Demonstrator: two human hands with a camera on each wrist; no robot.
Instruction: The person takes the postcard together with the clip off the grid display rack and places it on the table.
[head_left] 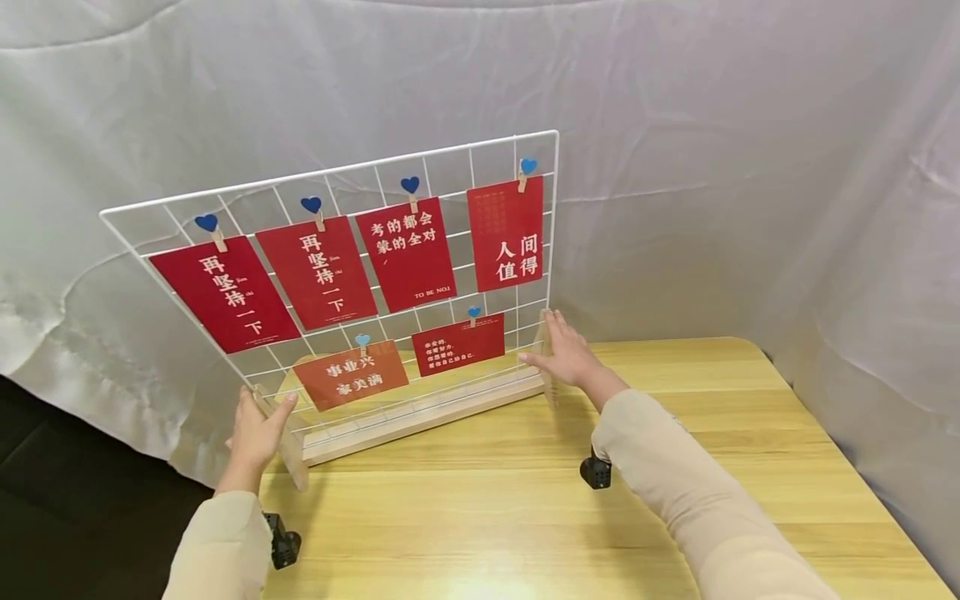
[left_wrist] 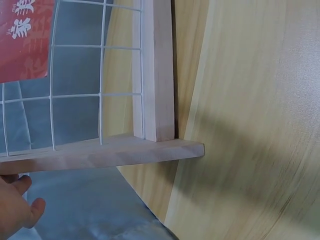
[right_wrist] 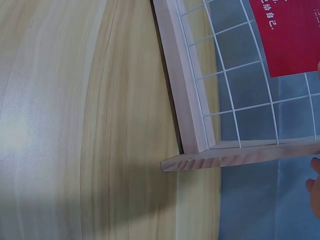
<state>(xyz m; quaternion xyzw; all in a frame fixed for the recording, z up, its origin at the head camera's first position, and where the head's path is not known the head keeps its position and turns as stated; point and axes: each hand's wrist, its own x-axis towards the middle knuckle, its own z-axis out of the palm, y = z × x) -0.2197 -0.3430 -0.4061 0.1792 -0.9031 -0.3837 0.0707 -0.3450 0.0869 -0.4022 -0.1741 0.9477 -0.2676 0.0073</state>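
The wire grid stands upright in a wooden base on the table, near the table's rear edge, with one wooden foot at each end. Six red cards hang from it on small clips with blue hearts.

Left hand: at the 8 o'clock corner of the grid, fingers straight and apart, against the left foot. No curl round the wood is visible; contact reads as a flat touch, not a clamp. The left wrist view shows only fingertips beside the foot.

Right hand: at the 4 o'clock corner, fingers extended along the right foot, likewise open and pressing rather than gripping.

Probable hazards:
- The left foot sits at, or over, the table's edge; both wrist views show foot ends overhanging grey cloth. A shift toward 9 o'clock could drop that foot and tip the stand.
- Flat-hand contact gives no hold against toppling. The panel is tall and the base narrow; uneven pressure would rock it toward 12 or 6 o'clock.
- A jolt may loosen the clips, letting cards slip.
- The cloth backdrop hangs close behind and could snag the wire.
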